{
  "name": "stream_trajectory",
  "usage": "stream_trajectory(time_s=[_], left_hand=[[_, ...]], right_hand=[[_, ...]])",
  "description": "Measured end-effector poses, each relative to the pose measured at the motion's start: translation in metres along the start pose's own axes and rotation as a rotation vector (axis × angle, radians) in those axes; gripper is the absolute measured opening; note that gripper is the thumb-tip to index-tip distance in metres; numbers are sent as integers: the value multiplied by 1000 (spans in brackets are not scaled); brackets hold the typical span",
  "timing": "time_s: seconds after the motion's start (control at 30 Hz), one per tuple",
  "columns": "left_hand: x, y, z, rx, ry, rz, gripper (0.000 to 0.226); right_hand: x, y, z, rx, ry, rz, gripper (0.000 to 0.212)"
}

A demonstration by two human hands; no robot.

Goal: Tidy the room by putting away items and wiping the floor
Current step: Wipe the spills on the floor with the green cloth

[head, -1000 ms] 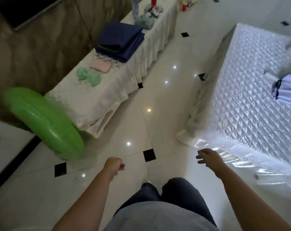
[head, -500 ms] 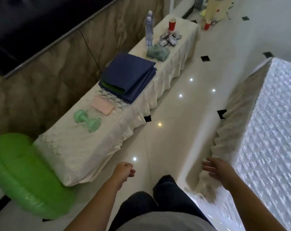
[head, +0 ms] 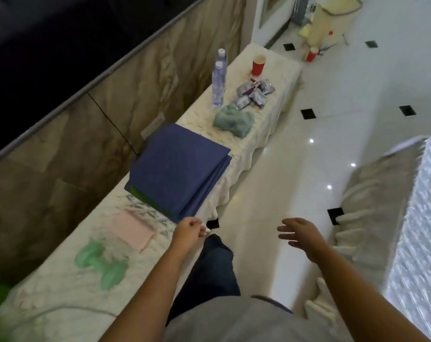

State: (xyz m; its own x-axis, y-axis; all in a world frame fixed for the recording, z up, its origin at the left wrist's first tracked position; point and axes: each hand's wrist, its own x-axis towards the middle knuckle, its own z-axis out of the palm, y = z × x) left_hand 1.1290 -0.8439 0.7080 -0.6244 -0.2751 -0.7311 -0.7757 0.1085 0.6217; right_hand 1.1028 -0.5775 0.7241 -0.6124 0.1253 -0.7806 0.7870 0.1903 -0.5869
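Floor beneath; left hand loosely curled, right hand spread, each grip empty.

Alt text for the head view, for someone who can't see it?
The left hand, loosely curled, and the open right hand, both empty, hover above a tiled floor between a cloth-covered table and a quilted bed. On the table: green dumbbell, pink cloth, folded blue fabric, bottles, red cup.
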Motion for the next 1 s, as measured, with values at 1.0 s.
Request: stream_trajectory(time_s=[1.0], left_hand=[[419,219,126,799,105,176,58]], right_hand=[[487,-299,101,-1019,-140,-574,59]])
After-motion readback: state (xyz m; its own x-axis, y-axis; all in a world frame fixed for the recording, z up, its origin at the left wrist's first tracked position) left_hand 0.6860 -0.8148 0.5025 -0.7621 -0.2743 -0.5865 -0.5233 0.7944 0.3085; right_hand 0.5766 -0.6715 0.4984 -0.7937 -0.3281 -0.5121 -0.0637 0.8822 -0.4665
